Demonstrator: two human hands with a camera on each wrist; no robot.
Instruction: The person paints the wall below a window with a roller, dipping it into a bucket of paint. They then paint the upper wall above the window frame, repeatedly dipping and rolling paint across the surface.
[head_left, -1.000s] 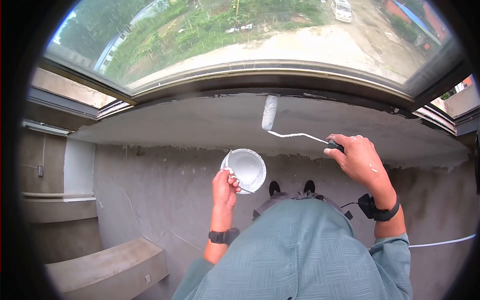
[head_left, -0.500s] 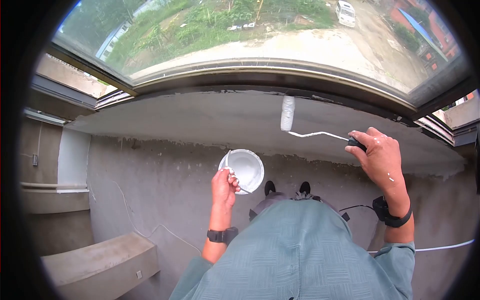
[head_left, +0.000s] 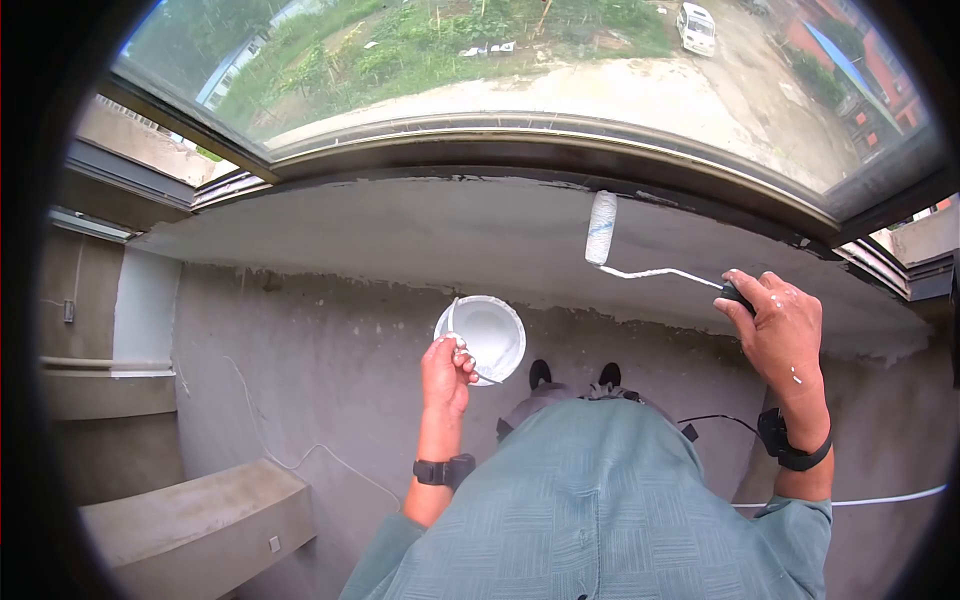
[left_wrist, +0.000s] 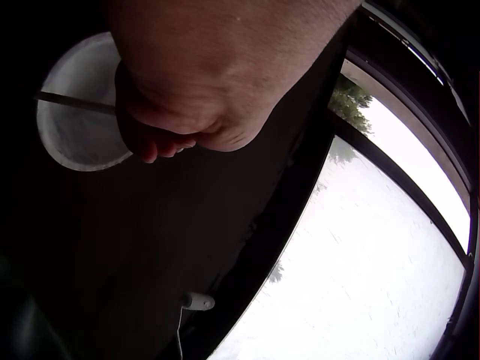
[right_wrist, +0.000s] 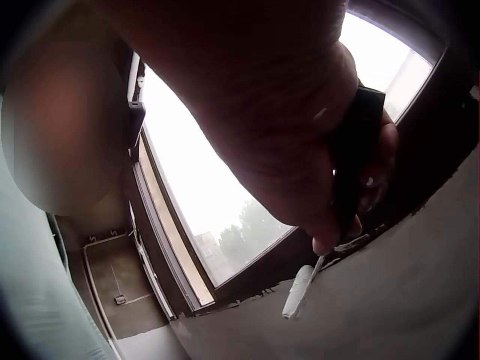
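Note:
In the head view, my left hand (head_left: pixel 445 375) grips the thin handle (head_left: pixel 452 316) of a white bucket (head_left: pixel 516 345), its fingers curled round it over the bucket's near-left side. White paint shows inside the bucket and on the fingers. My right hand (head_left: pixel 785 325) holds the black grip of a paint roller (head_left: pixel 601 228), with a bent white frame between grip and sleeve. The sleeve stands nearly upright against the pale wall strip, its top at the dark window frame. The right wrist view shows the black grip (right_wrist: pixel 356 146) inside the curled fingers. White specks dot this hand.
A large window (head_left: pixel 480 90) runs along the top, above the pale-coated wall strip (head_left: pixel 400 225). Rough grey surface lies below it. A concrete ledge (head_left: pixel 200 510) stands at lower left, with a thin cable (head_left: pixel 320 450) near it. A white pipe (head_left: pixel 870 500) lies at right.
My right hand has moved the paint roller rightward along the wall strip, just under the window frame. My left hand keeps its hold on the bucket handle, nearly still.

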